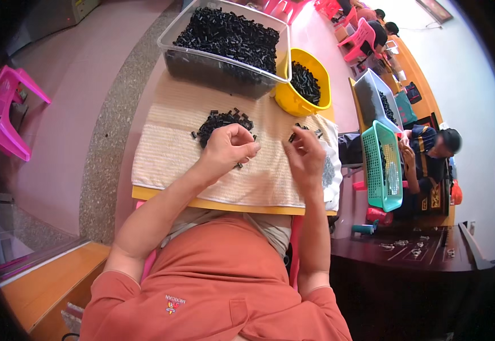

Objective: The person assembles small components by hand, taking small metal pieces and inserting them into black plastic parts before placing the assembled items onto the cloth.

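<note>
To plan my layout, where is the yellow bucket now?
In the head view, the yellow bucket stands right of centre, beside the clear bin and beyond the right hand.

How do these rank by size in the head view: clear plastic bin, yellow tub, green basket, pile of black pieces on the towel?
1. Clear plastic bin
2. Yellow tub and green basket: too alike to rank
3. Pile of black pieces, partly hidden

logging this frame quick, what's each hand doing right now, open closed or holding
Left hand: closed in a pinch by the pile of small black plastic-looking tubes; any held piece unclear.
Right hand: curled; whether closed or holding, cannot be told.
</note>
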`<control>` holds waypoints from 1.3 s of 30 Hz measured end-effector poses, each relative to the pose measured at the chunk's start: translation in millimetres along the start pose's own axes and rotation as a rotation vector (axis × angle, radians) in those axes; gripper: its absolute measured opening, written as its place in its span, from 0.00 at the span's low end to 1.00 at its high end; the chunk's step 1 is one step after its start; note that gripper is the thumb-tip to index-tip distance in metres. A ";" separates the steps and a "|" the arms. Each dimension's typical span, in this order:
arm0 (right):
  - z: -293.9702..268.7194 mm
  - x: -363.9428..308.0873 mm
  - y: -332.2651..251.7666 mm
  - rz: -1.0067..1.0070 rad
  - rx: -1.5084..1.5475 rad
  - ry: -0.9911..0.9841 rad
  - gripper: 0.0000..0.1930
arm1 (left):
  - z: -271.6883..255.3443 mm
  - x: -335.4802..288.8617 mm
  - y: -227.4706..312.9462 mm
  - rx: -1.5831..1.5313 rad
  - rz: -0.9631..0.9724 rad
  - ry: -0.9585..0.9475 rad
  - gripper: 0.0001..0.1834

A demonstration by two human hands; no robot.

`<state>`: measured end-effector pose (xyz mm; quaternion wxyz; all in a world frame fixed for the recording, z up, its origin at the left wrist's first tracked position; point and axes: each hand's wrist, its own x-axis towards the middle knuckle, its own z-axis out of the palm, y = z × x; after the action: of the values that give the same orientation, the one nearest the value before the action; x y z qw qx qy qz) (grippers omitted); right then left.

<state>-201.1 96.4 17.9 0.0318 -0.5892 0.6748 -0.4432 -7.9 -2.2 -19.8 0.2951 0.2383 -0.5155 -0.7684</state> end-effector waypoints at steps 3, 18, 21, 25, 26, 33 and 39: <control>-14.0 36.6 14.1 -0.004 -0.085 0.022 0.18 | -1.2 -2.5 2.9 -0.025 0.029 0.031 0.10; -16.8 103.0 52.2 -0.096 -0.150 0.120 0.13 | -4.6 -2.0 14.7 -0.090 0.051 0.201 0.06; -1.2 63.9 28.0 0.128 0.040 -0.184 0.13 | -10.4 1.4 14.8 -0.056 0.069 0.212 0.05; 20.1 43.4 -2.0 0.023 -0.177 -0.535 0.17 | -15.4 3.6 12.7 -0.113 0.085 0.254 0.05; 25.7 40.0 -3.7 -0.024 -0.220 -0.564 0.18 | -15.6 3.6 12.5 -0.127 0.091 0.256 0.05; 40.6 29.2 -2.3 -0.026 -0.313 -0.647 0.19 | -15.7 2.6 14.2 -0.150 0.111 0.275 0.05; 41.9 27.3 3.6 -0.048 -0.386 -0.623 0.12 | -18.7 3.4 14.9 -0.167 0.102 0.289 0.05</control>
<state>-188.4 50.1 3.3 0.1138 -0.7067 0.6900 -0.1076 5.3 -21.2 -12.8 0.4237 0.2944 -0.4135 -0.7502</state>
